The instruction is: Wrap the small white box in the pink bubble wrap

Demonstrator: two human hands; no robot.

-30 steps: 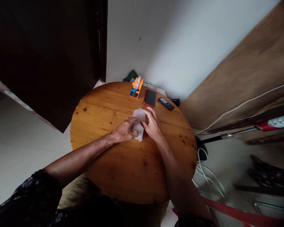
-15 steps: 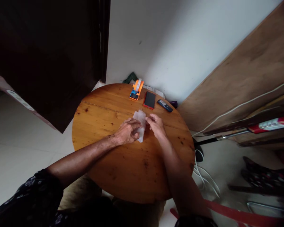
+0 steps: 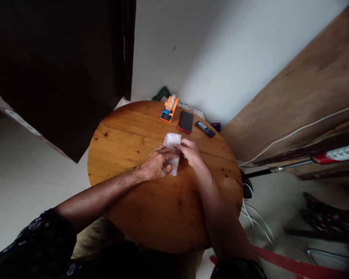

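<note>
A small piece of white bubble wrap (image 3: 172, 140) lies near the middle of a round wooden table (image 3: 133, 135). My left hand (image 3: 158, 163) rests on its left side with fingers curled over it. From the right, my right hand (image 3: 189, 152) pinches the wrap's right edge between thumb and fingers. Part of the wrap is hidden under both hands.
At the table's far edge lie an orange and blue tape dispenser (image 3: 168, 109), a black phone in a red case (image 3: 185, 121) and a small dark handset (image 3: 204, 128). A wooden board (image 3: 296, 89) leans at the right. White cables (image 3: 256, 217) lie on the floor.
My right hand has moved from lying flat over the wrap to pinching its right edge. The wrap's upper part now lies flatter and more exposed. My left hand has hardly moved.
</note>
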